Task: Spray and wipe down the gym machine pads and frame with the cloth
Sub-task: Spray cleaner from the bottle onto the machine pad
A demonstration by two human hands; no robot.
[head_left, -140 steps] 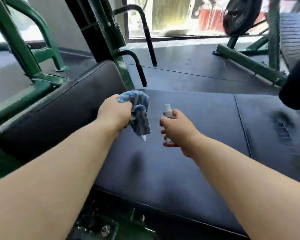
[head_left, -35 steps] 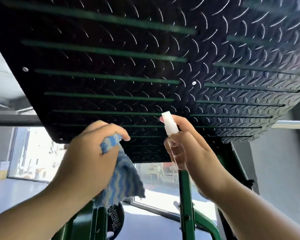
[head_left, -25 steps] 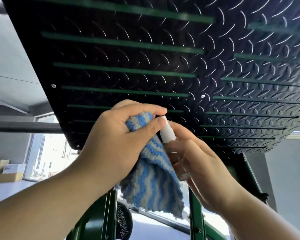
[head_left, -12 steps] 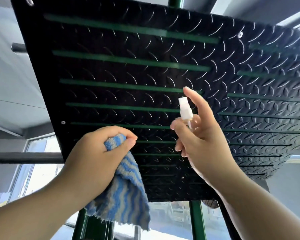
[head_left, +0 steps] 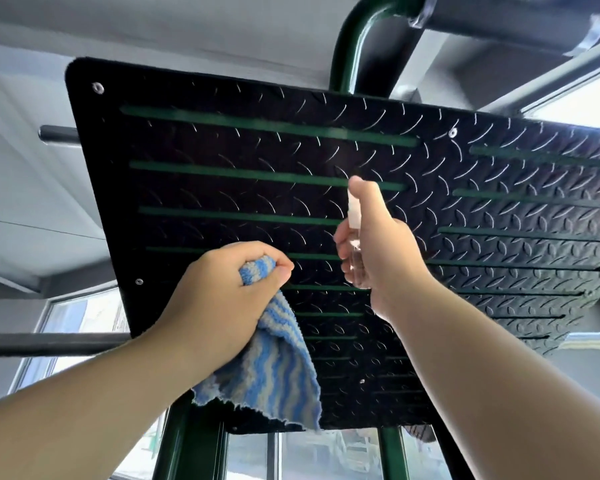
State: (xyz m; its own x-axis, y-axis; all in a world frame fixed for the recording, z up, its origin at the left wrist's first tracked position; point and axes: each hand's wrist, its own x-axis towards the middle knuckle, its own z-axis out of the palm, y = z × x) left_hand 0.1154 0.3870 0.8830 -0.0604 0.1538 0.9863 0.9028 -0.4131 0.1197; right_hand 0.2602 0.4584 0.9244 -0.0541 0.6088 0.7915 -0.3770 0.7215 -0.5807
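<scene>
A black diamond-tread foot plate with green slots fills the view above me, tilted. My left hand grips a blue and grey striped cloth, which hangs down from the fist just in front of the plate's lower part. My right hand holds a small clear spray bottle upright, its white nozzle pointed at the plate, forefinger on top of the nozzle. The bottle's lower part is hidden by the palm.
A green frame tube rises behind the plate's top edge. Green uprights stand below the plate. A dark bar juts out at the left. Windows show behind.
My view has tilted up from the padded seat to the foot plate. Over the last second my right hand lifted the bottle toward the plate and my left hand with the cloth dropped lower.
</scene>
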